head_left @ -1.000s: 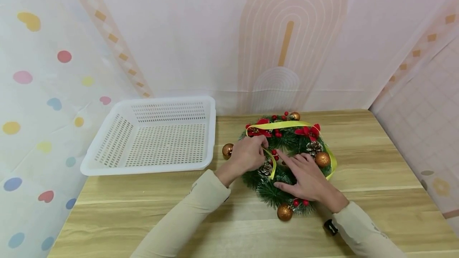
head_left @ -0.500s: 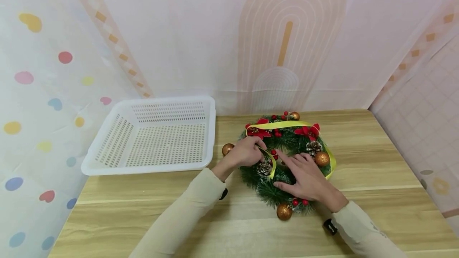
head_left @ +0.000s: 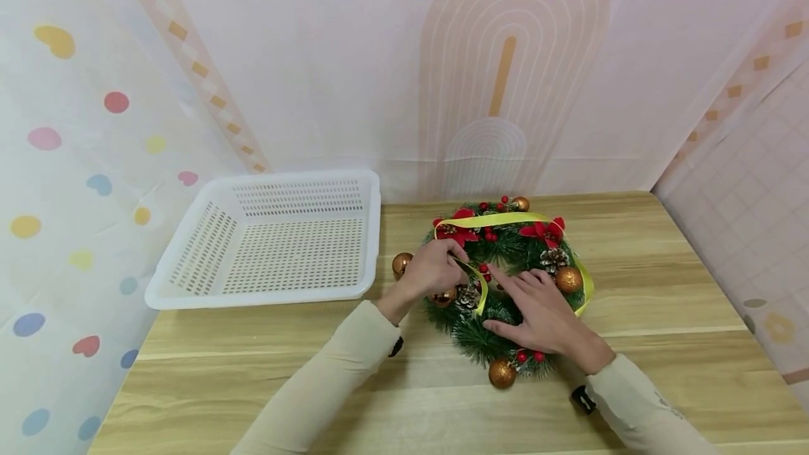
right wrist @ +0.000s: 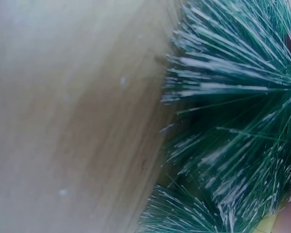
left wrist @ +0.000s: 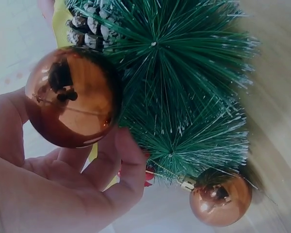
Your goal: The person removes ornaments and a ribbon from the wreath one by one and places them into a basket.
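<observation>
A green Christmas wreath (head_left: 474, 339) with red flowers, pinecones and copper balls lies on the table. A yellow ribbon (head_left: 499, 220) runs across its far side and down the right, with an end inside the ring. On the wreath's left side, my left hand (head_left: 432, 272) pinches the ribbon with curled fingers. A shiny copper ball (left wrist: 75, 97) sits by that hand and covers part of its fingers in the left wrist view. My right hand (head_left: 540, 307) rests spread on the lower right of the wreath, index finger near red berries (head_left: 484, 272). Only green needles (right wrist: 233, 92) fill the right wrist view's right side.
A white perforated plastic basket (head_left: 373, 258) stands to the left of the wreath on the wooden table (head_left: 657, 286). Printed cloth (head_left: 316, 76) hangs behind the table and at both sides. Another copper ball (head_left: 402, 265) sticks out beyond the wreath's left edge.
My left hand has shifted slightly left, uncovering more of the ribbon and a copper ball below it. The right hand and the wreath stay in place.
</observation>
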The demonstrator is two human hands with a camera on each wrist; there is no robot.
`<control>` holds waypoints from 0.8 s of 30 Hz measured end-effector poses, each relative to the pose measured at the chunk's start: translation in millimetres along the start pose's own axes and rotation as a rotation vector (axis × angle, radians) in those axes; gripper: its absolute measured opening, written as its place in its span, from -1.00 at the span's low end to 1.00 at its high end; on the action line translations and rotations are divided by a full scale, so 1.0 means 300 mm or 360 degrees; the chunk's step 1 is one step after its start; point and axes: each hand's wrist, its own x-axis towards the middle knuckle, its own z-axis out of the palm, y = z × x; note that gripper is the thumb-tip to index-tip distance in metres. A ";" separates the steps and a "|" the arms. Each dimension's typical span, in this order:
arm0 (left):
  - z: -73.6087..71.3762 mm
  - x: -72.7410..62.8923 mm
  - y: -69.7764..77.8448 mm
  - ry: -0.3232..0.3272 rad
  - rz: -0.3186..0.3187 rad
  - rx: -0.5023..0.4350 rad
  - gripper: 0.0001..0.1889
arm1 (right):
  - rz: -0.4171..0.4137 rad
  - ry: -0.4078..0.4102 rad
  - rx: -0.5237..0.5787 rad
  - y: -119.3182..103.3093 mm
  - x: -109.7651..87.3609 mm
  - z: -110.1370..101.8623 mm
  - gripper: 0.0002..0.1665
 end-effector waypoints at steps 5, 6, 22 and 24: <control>0.014 -0.003 -0.005 0.0039 0.0021 -0.0048 -0.82 | -0.0008 0.0008 -0.0007 0.001 0.000 0.001 0.06; 0.016 -0.003 -0.007 0.0056 0.0031 -0.0038 -0.82 | -0.0008 0.0009 -0.0006 0.001 0.000 0.000 0.06; 0.030 0.008 -0.016 0.0186 0.0264 0.0271 -0.82 | -0.0017 0.0018 -0.0017 0.003 0.003 0.002 0.04; 0.029 0.008 -0.016 0.0169 0.0271 0.0274 -0.79 | -0.0020 0.0016 -0.0017 0.003 0.003 0.002 0.04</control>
